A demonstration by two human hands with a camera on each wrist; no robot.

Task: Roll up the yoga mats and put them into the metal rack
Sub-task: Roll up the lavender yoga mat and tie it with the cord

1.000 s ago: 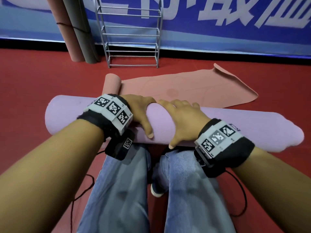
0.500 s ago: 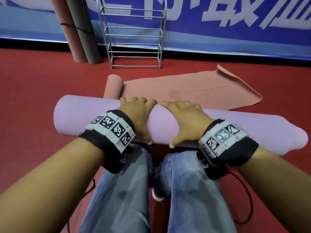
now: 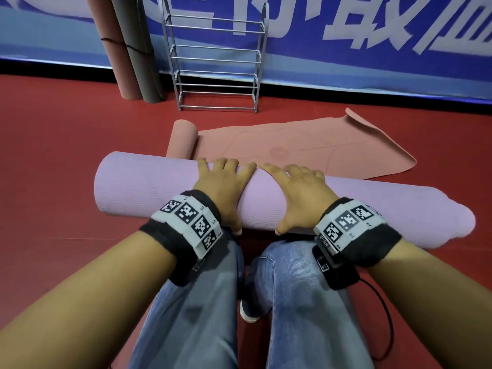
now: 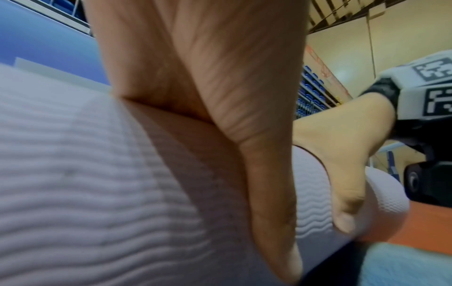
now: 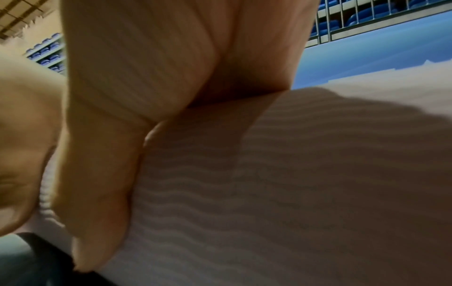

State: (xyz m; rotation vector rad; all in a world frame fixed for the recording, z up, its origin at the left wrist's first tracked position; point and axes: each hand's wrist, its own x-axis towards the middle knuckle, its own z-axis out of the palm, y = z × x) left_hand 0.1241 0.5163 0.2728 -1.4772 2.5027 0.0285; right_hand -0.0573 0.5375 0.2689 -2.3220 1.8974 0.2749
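- The left hand (image 3: 222, 190) and the right hand (image 3: 300, 194) lie side by side on the middle of the purple mat (image 3: 149, 187), fingers spread over its top and far side, thumbs hooked down the near side.
- The roll runs left to right across the red floor (image 3: 53, 145), touching the knees; both hands are equally near.
- Beyond it lies a pink mat (image 3: 306, 147), mostly flat.
- The metal rack (image 3: 217, 62) stands straight ahead by the far wall, so the roll must travel forward.
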